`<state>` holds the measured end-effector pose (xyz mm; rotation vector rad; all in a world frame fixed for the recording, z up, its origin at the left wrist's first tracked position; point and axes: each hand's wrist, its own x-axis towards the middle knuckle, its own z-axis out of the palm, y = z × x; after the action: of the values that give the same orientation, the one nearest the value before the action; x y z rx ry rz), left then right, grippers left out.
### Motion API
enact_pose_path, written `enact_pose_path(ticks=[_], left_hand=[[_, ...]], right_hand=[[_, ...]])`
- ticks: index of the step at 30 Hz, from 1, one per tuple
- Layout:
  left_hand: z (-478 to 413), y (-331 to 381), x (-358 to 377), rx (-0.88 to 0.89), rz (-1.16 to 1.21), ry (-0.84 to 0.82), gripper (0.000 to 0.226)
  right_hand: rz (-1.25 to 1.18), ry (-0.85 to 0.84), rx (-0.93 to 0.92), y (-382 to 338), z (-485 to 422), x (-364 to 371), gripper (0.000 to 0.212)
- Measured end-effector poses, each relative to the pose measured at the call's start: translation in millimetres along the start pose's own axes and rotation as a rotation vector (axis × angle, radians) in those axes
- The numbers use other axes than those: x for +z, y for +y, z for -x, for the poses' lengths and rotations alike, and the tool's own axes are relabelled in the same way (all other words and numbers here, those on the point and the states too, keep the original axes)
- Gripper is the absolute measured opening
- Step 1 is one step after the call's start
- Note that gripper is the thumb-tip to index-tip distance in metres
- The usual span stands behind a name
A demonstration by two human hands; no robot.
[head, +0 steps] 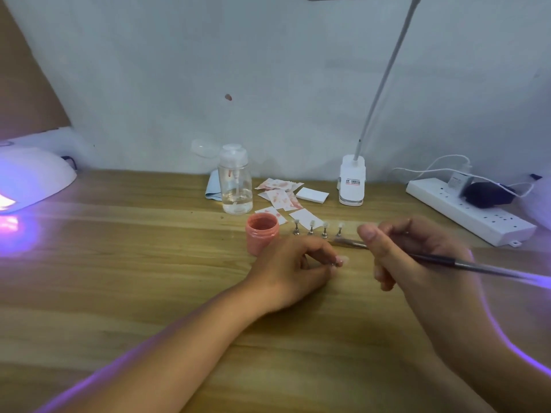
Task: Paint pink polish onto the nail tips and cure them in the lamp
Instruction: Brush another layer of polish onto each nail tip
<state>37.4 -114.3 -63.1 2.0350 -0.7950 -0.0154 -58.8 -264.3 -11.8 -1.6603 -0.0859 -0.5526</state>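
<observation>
Head view: both of your hands work low over the bench (149, 263), close in front of the open jar.
Left grip: your left fingers (323, 253) are closed in a pinch on 1 nail tip (342, 259) by its small stand. The left hand (295, 272) rests its heel on the bench, I judge to keep the tip steady for the stroke.
Right grip: your right fingers (384, 257) are curled round the brush (447, 260), held like a pen. The right hand (417, 257) hangs just right of the left one.
Brush line: the handle trails out to your right. The bristle end points left and stops just beyond the pinched tip, near it but apart.
Pinched tip: pale with a pink tinge. Too small to tell how much of it is coated.
Row of tips (317, 228): 4 more on stands, just behind your hands, between the jar and your right thumb. They look uncoated, so most of the painting seems ahead.
Polish jar (262, 232): uncapped, just beside your left knuckles, handy for reloading.
Curing lamp (32, 177): far left, glowing violet, well apart from every tip.
Further back: pump bottle (235, 183), stained wipes (280, 193), desk lamp base (352, 181), power strip (468, 211).
</observation>
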Motion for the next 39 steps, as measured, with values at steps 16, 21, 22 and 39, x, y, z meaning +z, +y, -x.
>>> enact_pose_path(ticks=[16,21,22,39], left_hand=[[0,5,0,0.027,-0.046,-0.006,0.008],[0,7,2,0.02,-0.077,-0.003,0.017],[0,7,2,0.015,-0.079,-0.003,0.018],[-4,5,5,0.051,0.052,-0.035,0.017]], right_hand=[[0.651,-0.32,0.085,-10,-90,85,0.021],[0.768,-0.349,0.063,-1,-91,91,0.011],[0.766,-0.343,0.069,0,-90,89,0.014],[-0.153,0.019,0.204,37,-1,-40,0.012]])
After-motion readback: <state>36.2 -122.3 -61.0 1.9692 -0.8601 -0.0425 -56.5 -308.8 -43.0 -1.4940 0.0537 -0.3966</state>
